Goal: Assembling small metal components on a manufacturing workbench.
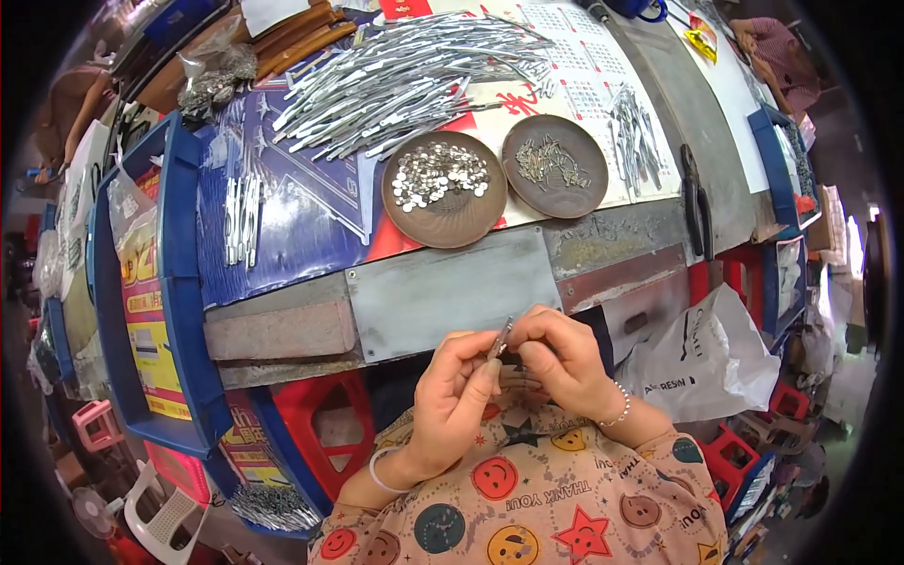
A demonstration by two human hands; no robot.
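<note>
My left hand point(460, 381) pinches a small, narrow silver metal piece point(500, 345) between thumb and fingertips, just past the near edge of the bench. Against its upper end, my right hand point(563, 363) has thumb and forefinger pressed together; whatever they grip is too small to name. Beyond the hands lies a flat grey metal plate point(452, 297). Behind it stand two round brown dishes: the left dish point(452, 228) carries small shiny silver discs point(441, 176), the right dish point(576, 200) small thin brass-coloured pins point(549, 162).
Long silver metal strips point(395, 85) are heaped at the back, with smaller bundles at left point(243, 221) and right point(636, 137). Dark-handled pliers point(697, 207) lie on the right. A blue tray point(179, 311) stands left; a white plastic bag point(702, 363) hangs right. Other people sit nearby.
</note>
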